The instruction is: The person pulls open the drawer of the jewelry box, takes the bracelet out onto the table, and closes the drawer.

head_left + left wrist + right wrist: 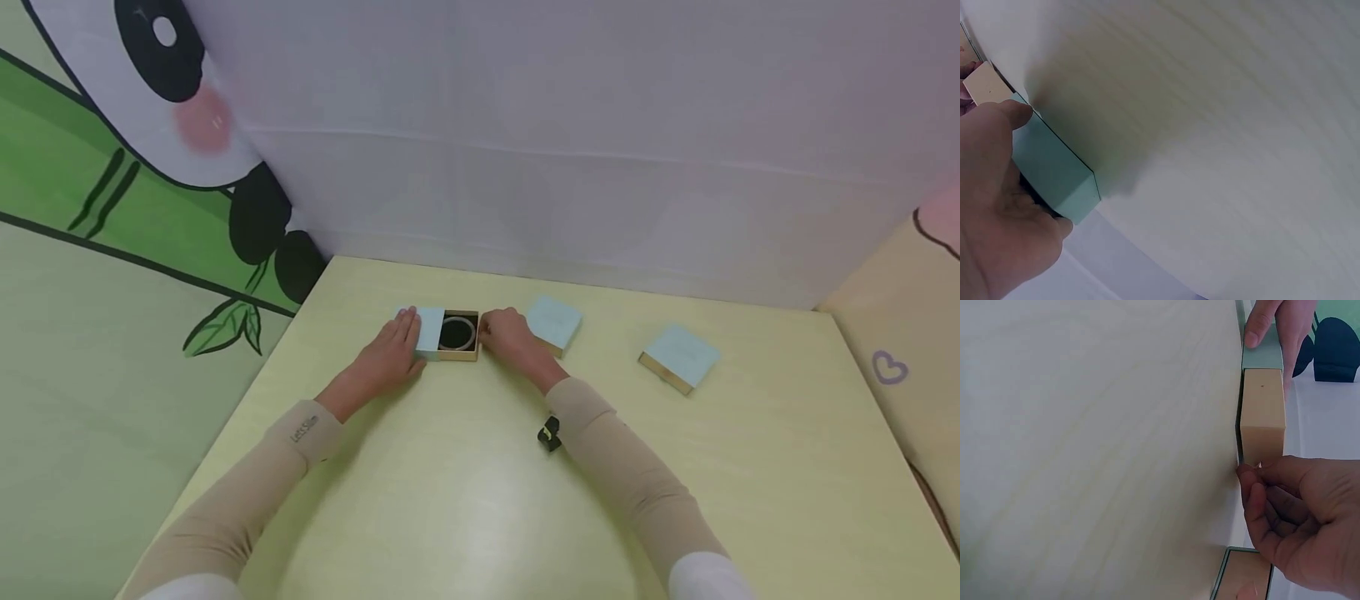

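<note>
and here we are, just left of centre in the head view — a pale blue slide box, its sleeve cover on the left and its tan drawer partway out on the right. inside the drawer sits a dark disc with a pale grey ring around it. the left hand has hold of the cover, fingers laid over the top, thumb pressed to the near side, as the left wrist view shows at its left edge. over to the right hand: narrow, fingers curled, thumb and fingertips pinching at the drawer's end — a tiny pale bit shows there, too small to make out.

just right of that hand lies a second pale blue box, closed and tilted; farther right of centre, well apart, a third closed box, also turned at an angle. all three rest on the pale yellow table. beige arm sleeves cover both forearms, the left one lettered, and a small black gadget sits by the right cuff. at upper left, a panda-like print on the backdrop.
</note>
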`<act>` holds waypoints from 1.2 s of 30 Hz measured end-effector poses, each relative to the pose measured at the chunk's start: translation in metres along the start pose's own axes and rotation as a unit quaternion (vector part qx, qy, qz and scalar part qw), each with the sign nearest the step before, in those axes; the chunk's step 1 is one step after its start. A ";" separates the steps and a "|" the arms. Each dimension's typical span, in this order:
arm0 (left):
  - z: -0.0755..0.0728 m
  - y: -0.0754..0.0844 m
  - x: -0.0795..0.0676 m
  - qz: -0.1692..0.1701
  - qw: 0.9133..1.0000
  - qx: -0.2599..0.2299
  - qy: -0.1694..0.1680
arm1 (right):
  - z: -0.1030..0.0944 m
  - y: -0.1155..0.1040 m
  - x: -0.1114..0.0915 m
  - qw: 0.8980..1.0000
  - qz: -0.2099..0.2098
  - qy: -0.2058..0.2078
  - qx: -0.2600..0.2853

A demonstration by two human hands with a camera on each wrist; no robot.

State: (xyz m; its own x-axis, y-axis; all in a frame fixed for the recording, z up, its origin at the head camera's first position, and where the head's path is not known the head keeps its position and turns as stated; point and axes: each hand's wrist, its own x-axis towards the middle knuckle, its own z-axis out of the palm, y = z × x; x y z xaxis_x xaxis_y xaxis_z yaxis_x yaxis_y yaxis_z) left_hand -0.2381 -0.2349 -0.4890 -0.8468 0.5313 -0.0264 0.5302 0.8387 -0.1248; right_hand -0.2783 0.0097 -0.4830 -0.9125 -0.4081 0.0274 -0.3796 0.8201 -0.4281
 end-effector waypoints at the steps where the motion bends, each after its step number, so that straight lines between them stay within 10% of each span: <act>1: -0.002 0.000 0.000 -0.001 1.000 -0.005 0.000 | -0.001 0.000 0.000 1.000 -0.001 0.000 -0.002; 27: 0.003 -0.012 0.015 0.011 1.000 -0.021 0.000 | -0.017 -0.019 -0.004 0.997 0.067 -0.025 0.004; 36: 0.002 -0.014 0.021 0.010 1.000 -0.028 0.008 | -0.010 -0.047 0.013 0.996 -0.034 -0.002 -0.086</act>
State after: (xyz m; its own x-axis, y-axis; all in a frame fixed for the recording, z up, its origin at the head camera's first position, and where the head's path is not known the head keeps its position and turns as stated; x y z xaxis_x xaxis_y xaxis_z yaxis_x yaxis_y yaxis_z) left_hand -0.2630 -0.2356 -0.4897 -0.8352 0.5499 -0.0121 0.5493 0.8328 -0.0682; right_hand -0.2739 -0.0309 -0.4537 -0.8830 -0.4671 0.0470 -0.4619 0.8467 -0.2641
